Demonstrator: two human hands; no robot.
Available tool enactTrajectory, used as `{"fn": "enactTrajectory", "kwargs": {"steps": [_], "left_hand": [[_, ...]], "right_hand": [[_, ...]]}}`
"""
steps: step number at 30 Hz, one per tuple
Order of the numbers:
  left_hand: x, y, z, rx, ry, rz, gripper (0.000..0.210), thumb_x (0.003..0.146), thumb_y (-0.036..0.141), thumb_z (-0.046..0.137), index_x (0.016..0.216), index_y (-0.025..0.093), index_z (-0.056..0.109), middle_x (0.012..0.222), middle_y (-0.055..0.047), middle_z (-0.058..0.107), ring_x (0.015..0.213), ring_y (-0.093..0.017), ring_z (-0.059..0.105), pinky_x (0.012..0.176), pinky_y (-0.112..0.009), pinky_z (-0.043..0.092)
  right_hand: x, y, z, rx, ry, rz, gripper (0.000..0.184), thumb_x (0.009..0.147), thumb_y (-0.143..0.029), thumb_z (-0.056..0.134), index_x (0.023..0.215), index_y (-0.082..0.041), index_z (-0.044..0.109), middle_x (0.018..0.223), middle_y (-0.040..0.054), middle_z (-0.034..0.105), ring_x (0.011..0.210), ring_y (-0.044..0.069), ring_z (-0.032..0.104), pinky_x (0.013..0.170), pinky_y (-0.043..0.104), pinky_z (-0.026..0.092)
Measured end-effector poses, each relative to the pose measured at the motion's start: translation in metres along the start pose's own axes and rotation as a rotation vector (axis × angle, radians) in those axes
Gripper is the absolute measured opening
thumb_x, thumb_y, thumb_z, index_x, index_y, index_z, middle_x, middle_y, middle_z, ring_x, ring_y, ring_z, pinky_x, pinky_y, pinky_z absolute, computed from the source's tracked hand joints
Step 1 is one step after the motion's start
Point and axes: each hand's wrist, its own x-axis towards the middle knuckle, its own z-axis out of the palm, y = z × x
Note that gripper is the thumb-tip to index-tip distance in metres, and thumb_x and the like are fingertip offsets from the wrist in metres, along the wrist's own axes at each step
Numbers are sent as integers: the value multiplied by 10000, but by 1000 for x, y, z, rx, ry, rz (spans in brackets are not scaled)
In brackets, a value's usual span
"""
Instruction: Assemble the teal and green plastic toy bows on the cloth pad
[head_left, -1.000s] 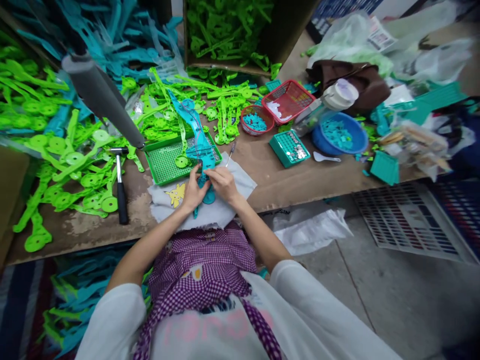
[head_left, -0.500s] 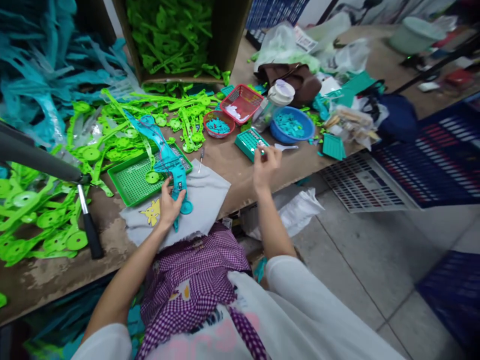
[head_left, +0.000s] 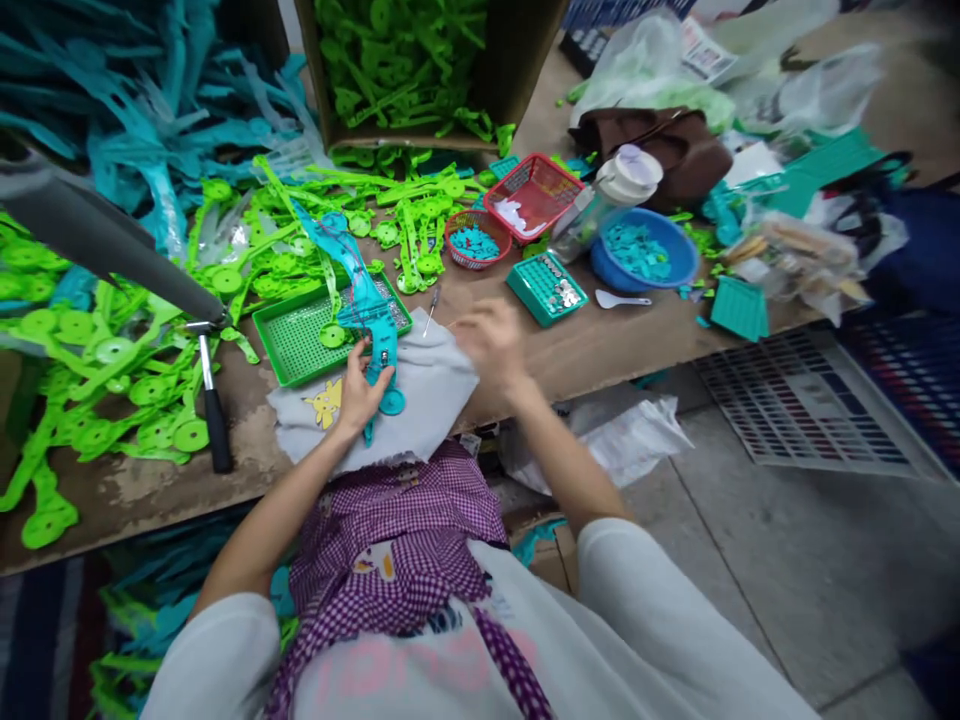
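Observation:
My left hand [head_left: 365, 392] grips the lower part of a long blue plastic piece [head_left: 361, 290] with thin dark and red wires along it. A small dark and silver component is set into the piece near my thumb. The piece lies slantwise over a green perforated tray [head_left: 292, 340] and a grey cloth [head_left: 435, 385] with a yellow cartoon figure. My right hand [head_left: 491, 342], blurred by motion, hovers by the cloth's right edge with its fingers drawn together; what is between them cannot be made out. A small screwdriver [head_left: 430, 312] rests at the cloth's upper edge.
A teal box [head_left: 546, 290] of small silver parts stands right, near a white scoop [head_left: 622, 299], a blue bowl [head_left: 679, 255] and red baskets [head_left: 491, 258]. Bright green plastic parts [head_left: 157, 390] heap up on the left, under a grey arm with a black-handled lever [head_left: 214, 420].
My right hand has moved left from the teal box towards the cloth. My left hand keeps its hold on the blue piece. The camera view has shifted.

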Motion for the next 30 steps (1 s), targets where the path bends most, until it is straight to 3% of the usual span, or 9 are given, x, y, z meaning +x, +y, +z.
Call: {"fn": "enactTrajectory", "kwargs": {"steps": [3,6,11,16,20,23,26,30], "left_hand": [[-1,0,0,-16,0,12,658,845,507,661,1379,214,410,1256,-151,606,1001,-232,648,887,-411,531],[0,-1,0,-38,-16,34,622,866,482,635,1375,211,399,1314,-164,579,1019,-229,649,912,-417,529],[0,-2,1,-34,-26,42,621,864,453,645,1373,203,392,1196,-141,630,974,-224,653,906,-429,528],[-1,-1,1,-44,-31,10,626,854,438,659,1375,211,396,1115,-117,652,965,-231,652,899,-435,524],[-1,2,1,-45,-1,13,613,853,454,653,1360,209,412,1162,-131,636,973,-233,651,887,-432,530],[-2,4,0,-34,12,22,628,840,465,672,1360,216,423,1154,-129,637,961,-236,652,878,-436,539],[-4,12,-1,-31,-9,58,649,843,488,671,1379,222,418,1171,-136,637,979,-249,660,888,-453,549],[-18,39,-9,-63,-153,120,711,891,500,615,1479,248,305,1290,-168,613,1092,-279,662,932,-482,556]], "right_hand": [[-18,-58,52,157,-97,-231,258,970,-358,495,903,-237,713,957,80,691,889,179,630,821,349,511],[-25,-74,81,201,-130,-276,288,989,-311,456,934,-206,719,991,105,713,882,180,652,811,348,535],[-20,-62,79,240,-214,-292,273,983,-267,469,1012,-166,721,1047,139,720,926,199,673,846,377,561],[-30,-69,71,235,-294,-239,308,983,-228,445,1149,-165,697,1190,153,693,1075,231,663,936,437,560],[-56,-79,64,298,-285,-122,404,996,-254,394,1348,-175,578,1394,164,577,1343,256,510,1089,488,464],[-60,-86,66,466,-109,190,503,992,-379,421,1470,-222,424,1509,161,455,1422,247,416,1117,488,436],[-41,-97,78,707,-16,481,633,962,-483,460,1517,-223,303,1489,188,468,1332,245,519,1035,456,507],[-18,-115,77,965,-66,589,639,925,-502,489,1469,-189,367,1289,179,638,1124,247,655,912,422,569]]}}
